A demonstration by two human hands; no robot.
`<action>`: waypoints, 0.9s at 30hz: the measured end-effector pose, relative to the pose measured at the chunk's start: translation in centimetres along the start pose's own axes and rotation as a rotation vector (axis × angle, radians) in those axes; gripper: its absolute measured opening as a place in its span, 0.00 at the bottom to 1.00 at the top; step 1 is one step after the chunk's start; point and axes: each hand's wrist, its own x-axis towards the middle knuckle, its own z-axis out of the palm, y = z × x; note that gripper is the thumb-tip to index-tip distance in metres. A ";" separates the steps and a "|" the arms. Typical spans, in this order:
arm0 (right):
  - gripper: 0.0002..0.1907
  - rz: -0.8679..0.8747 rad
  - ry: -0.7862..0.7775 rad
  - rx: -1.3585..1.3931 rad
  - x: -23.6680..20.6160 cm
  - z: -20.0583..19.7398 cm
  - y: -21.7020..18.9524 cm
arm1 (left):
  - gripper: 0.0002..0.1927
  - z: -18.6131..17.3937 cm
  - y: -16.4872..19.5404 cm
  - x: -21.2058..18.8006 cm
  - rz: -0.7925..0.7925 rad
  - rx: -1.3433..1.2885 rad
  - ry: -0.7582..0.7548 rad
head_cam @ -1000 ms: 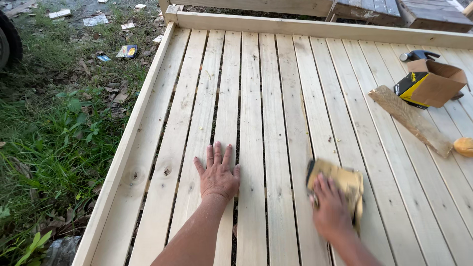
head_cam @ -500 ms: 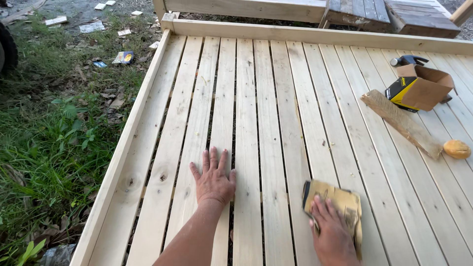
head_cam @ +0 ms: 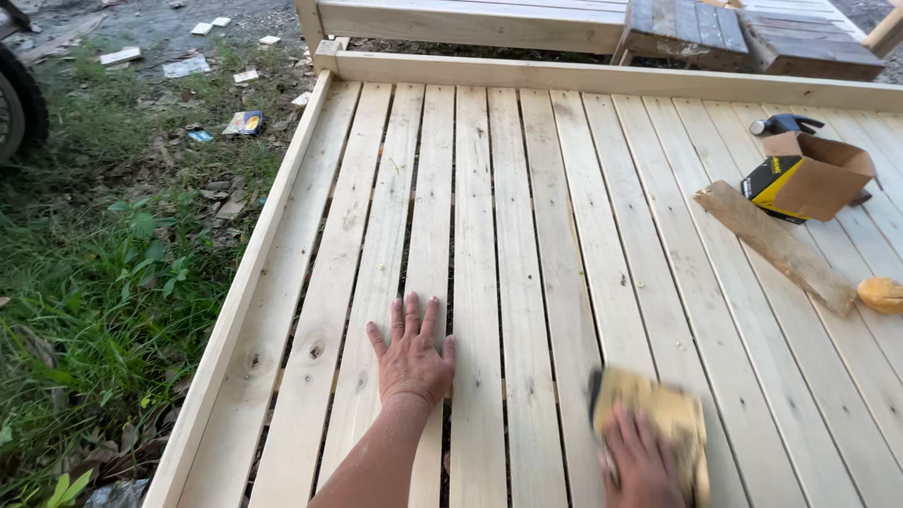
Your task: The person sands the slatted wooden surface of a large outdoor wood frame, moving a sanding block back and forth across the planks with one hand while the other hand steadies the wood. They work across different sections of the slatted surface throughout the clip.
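Observation:
My left hand (head_cam: 411,355) lies flat, fingers spread, on the pale wooden slatted platform (head_cam: 527,235), holding nothing. My right hand (head_cam: 641,461) presses down on a tan sanding block (head_cam: 654,414) with a dark edge, low on the slats at the bottom right. The block is blurred by motion. The platform is made of long light planks with narrow gaps, framed by a raised board along the left edge (head_cam: 245,282) and the far end.
An open cardboard box (head_cam: 809,176) with a yellow-and-black item in it sits at the right, a dark tool (head_cam: 785,124) behind it. A rough wood scrap (head_cam: 773,245) and an orange-tan lump (head_cam: 882,293) lie nearby. Grass with litter (head_cam: 113,273) borders the left.
My right hand and the sanding block have slid down and right along the slats, toward the frame's bottom. My left hand stays flat on the planks. The view has tilted slightly downward.

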 end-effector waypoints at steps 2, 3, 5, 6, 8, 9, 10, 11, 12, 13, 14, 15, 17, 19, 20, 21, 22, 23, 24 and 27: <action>0.32 -0.162 0.091 -0.128 -3.8 -0.4 1.2 | 0.36 0.1 0.0 -0.1 0.003 -0.005 -0.002; 0.32 -0.243 0.145 -0.189 -4.1 -0.4 1.7 | 0.36 0.1 0.0 -0.1 0.004 -0.006 0.001; 0.38 -0.024 0.043 -0.108 -1.4 -0.5 3.2 | 0.36 0.1 -0.1 0.0 0.007 -0.010 0.012; 0.41 0.086 -0.014 -0.061 0.8 -0.6 3.7 | 0.36 0.1 -0.1 0.0 0.008 -0.011 0.012; 0.36 0.171 -0.031 -0.014 6.9 -0.7 4.9 | 0.36 0.1 -0.2 0.1 0.007 -0.014 0.003; 0.36 0.244 -0.128 -0.034 10.2 -0.8 5.7 | 0.36 0.1 -0.2 0.2 0.006 -0.015 -0.006; 0.37 0.314 -0.226 -0.056 12.8 -0.9 5.9 | 0.36 0.1 -0.2 0.2 0.003 -0.019 -0.016; 0.36 0.344 -0.236 -0.069 14.6 -1.3 5.6 | 0.36 0.1 -0.3 0.2 -0.002 -0.019 -0.013; 0.36 0.378 -0.243 -0.086 15.5 -1.5 5.6 | 0.36 0.0 -0.2 0.2 -0.002 -0.021 -0.008; 0.35 0.418 -0.252 -0.104 15.2 -1.1 5.5 | 0.36 0.1 -0.2 0.2 0.004 -0.021 -0.007; 0.35 0.348 -0.210 -0.086 14.1 -0.8 5.2 | 0.36 0.1 -0.2 0.1 0.004 -0.026 0.005; 0.35 0.280 -0.166 -0.071 11.7 -0.8 4.6 | 0.36 0.0 -0.2 0.1 0.007 -0.033 0.017; 0.36 0.154 -0.021 0.019 5.6 -0.6 2.7 | 0.36 0.1 -0.2 -0.1 0.006 -0.036 0.028; 0.35 -0.026 0.117 0.025 0.3 0.0 1.8 | 0.36 0.0 0.0 -0.1 0.011 -0.029 0.045; 0.34 -0.156 0.143 -0.041 -1.5 0.4 1.8 | 0.36 0.0 0.1 -0.1 0.009 -0.031 0.037; 0.33 -0.287 0.168 -0.103 -2.4 0.8 2.4 | 0.36 0.0 0.1 0.0 0.003 -0.031 0.028; 0.33 -0.160 0.137 -0.024 -2.4 1.2 3.4 | 0.36 -0.1 0.1 -0.1 -0.006 -0.026 0.013; 0.33 -0.031 0.104 0.052 -1.6 1.3 4.9 | 0.36 -0.1 0.1 -0.1 -0.001 -0.018 0.008; 0.32 0.095 0.072 0.128 -0.2 1.3 6.5 | 0.36 -0.1 0.2 -0.1 0.001 -0.011 0.005; 0.34 0.452 -0.077 -0.052 6.6 0.4 10.3 | 0.36 -0.3 0.2 0.0 -0.013 0.013 -0.035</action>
